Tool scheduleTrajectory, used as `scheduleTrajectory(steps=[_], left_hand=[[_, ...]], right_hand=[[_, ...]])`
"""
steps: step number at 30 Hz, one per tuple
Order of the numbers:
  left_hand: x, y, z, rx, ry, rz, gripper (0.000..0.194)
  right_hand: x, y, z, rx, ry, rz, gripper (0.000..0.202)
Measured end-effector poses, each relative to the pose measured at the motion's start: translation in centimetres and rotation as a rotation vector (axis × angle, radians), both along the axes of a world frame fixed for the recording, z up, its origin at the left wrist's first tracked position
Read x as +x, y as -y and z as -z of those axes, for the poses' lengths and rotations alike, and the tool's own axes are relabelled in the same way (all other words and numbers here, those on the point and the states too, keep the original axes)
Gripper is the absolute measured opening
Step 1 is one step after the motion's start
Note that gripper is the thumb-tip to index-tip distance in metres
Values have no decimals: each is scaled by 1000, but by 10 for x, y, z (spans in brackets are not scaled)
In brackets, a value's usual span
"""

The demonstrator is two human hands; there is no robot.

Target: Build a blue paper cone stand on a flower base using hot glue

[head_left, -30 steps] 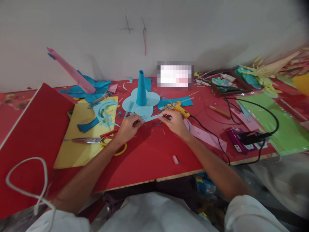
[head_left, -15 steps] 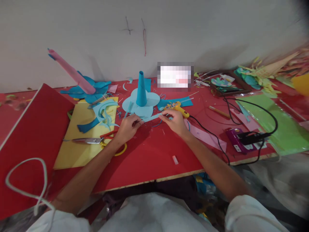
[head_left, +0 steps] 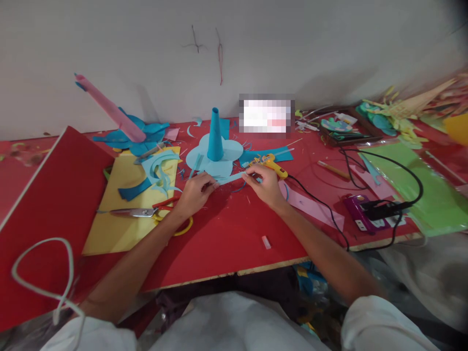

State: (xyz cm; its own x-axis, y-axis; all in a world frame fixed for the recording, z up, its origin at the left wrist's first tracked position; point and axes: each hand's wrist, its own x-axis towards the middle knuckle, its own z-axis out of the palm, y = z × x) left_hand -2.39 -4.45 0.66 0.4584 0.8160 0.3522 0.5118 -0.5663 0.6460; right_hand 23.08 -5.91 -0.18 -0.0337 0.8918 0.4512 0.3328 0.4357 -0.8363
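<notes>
A narrow light blue paper strip [head_left: 232,179] is stretched between my hands, low over the red table. My left hand [head_left: 197,192] pinches its left end, and my right hand [head_left: 263,185] pinches the right end. Just behind them a darker blue paper cone [head_left: 215,136] stands upright on a light blue petal-shaped base [head_left: 232,150]. A yellow glue gun [head_left: 276,167] lies behind my right hand. Scissors with red and yellow handles [head_left: 141,212] rest on yellow paper [head_left: 106,234], left of my left hand.
A pink tube [head_left: 109,109] leans over blue petals at the back left. Blue scraps [head_left: 161,168] lie on the yellow paper. At right are a purple power adapter [head_left: 360,214] with black cables, green sheets [head_left: 420,185] and a dark tray [head_left: 373,129]. A small pinkish block [head_left: 266,242] sits near the front edge.
The view has shifted very slightly. Both hands keep their hold on the strip, with no clear movement.
</notes>
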Motion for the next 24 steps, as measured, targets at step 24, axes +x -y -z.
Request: scheduleTrajectory(steps=[24], left_hand=[[-1,0,2,9,-4,11,26]], right_hand=[[4,-1,-3,-24,1,12,41]])
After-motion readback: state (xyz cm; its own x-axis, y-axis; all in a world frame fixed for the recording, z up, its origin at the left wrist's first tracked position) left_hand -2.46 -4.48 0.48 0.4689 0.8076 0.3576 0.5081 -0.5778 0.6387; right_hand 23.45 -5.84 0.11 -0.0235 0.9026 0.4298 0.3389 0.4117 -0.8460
